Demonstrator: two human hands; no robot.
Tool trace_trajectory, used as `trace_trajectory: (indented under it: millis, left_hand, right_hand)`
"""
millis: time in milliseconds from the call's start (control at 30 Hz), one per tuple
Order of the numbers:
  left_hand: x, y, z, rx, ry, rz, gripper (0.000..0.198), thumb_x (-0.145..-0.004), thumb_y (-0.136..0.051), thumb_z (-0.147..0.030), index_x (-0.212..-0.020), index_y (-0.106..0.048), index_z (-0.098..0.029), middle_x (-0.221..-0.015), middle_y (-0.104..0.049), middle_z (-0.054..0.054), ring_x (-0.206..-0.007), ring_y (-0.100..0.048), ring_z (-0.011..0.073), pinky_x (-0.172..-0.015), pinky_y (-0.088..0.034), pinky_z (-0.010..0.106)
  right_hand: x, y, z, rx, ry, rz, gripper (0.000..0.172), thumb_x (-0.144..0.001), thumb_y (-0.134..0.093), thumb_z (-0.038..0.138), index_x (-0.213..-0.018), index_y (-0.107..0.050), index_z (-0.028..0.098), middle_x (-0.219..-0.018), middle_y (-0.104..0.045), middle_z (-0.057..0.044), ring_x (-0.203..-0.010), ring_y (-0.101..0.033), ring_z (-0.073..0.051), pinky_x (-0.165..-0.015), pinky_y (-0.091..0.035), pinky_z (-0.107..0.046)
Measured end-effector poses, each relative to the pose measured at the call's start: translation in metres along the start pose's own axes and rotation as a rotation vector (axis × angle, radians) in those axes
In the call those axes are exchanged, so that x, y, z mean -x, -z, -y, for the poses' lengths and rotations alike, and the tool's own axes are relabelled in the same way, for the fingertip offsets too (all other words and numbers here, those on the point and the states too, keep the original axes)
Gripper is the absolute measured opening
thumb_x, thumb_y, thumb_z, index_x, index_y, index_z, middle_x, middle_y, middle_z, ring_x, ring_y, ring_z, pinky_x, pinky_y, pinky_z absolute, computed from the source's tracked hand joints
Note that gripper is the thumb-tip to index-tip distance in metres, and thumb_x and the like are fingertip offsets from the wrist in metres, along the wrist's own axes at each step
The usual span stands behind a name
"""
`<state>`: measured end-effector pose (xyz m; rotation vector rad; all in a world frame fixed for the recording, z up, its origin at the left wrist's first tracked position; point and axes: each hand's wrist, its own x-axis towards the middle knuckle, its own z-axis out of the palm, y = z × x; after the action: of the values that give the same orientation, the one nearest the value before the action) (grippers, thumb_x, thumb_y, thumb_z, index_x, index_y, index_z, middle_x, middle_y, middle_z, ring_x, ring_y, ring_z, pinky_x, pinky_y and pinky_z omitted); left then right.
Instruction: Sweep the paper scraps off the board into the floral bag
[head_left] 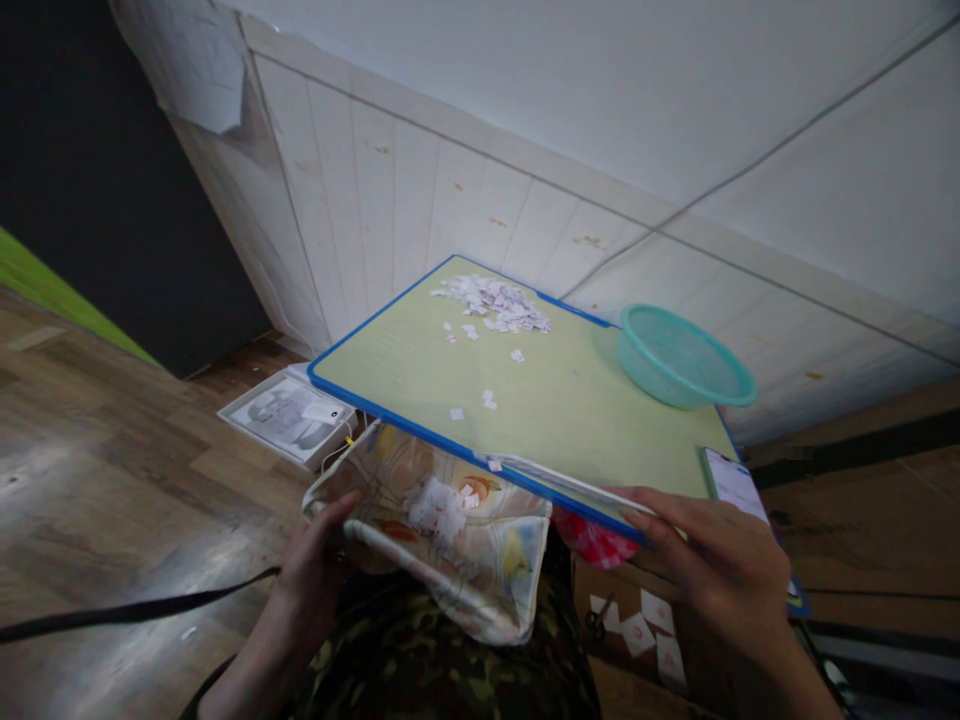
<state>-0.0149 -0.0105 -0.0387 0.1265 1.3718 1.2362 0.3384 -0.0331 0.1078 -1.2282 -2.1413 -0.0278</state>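
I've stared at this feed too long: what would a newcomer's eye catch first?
Probably the turquoise basin at the right of the green tabletop, then the heap of white scraps toward its far side. On the near side, the left hand holds a fruit-patterned container with scraps inside.

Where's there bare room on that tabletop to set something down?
The widest bare patch of green tabletop lies between the loose scraps and the teal basin. Another lies left of the scraps, inside the blue rim. Crowded: the far side under the paper pile, and the right end, with basin, white pad and right hand.
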Motion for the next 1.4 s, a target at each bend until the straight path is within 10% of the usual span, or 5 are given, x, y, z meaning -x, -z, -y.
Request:
trace_trajectory:
  millis: [433,1067,1400]
  left_hand:
    - [0.01,-0.011,-0.006,-0.007,-0.051,-0.039,0.037,-0.063,-0.083,-0.036,-0.093,-0.071,-0.019,-0.074,-0.069,0.001,-0.064,-0.062,0.0217,-0.048,-0.051,0.031]
    - [0.004,-0.005,-0.006,0.012,-0.064,-0.053,0.032,-0.066,-0.083,-0.034,-0.092,-0.07,-0.019,-0.08,-0.067,0.002,-0.07,-0.061,0.0213,-0.05,-0.053,0.031]
    - [0.006,-0.007,-0.01,0.0,-0.032,-0.078,0.03,-0.065,-0.082,-0.032,-0.091,-0.071,-0.022,-0.079,-0.067,0.001,-0.067,-0.06,0.0209,-0.051,-0.053,0.031]
  right_hand:
    - [-0.027,-0.037,-0.035,0.165,-0.172,-0.273,0.017,-0.096,-0.07,0.03,-0.102,-0.085,0.026,-0.093,-0.085,-0.003,-0.075,-0.083,-0.025,-0.061,-0.063,-0.029]
    - [-0.041,-0.022,0.021,-0.062,0.08,0.019,0.029,-0.096,-0.061,0.011,-0.105,-0.081,0.03,-0.098,-0.085,0.003,-0.079,-0.083,-0.017,-0.07,-0.065,-0.022]
    - [-0.072,-0.051,-0.066,0.27,-0.158,-0.284,0.026,-0.099,-0.062,0.03,-0.11,-0.084,0.022,-0.091,-0.085,-0.006,-0.063,-0.077,-0.019,-0.058,-0.055,-0.027]
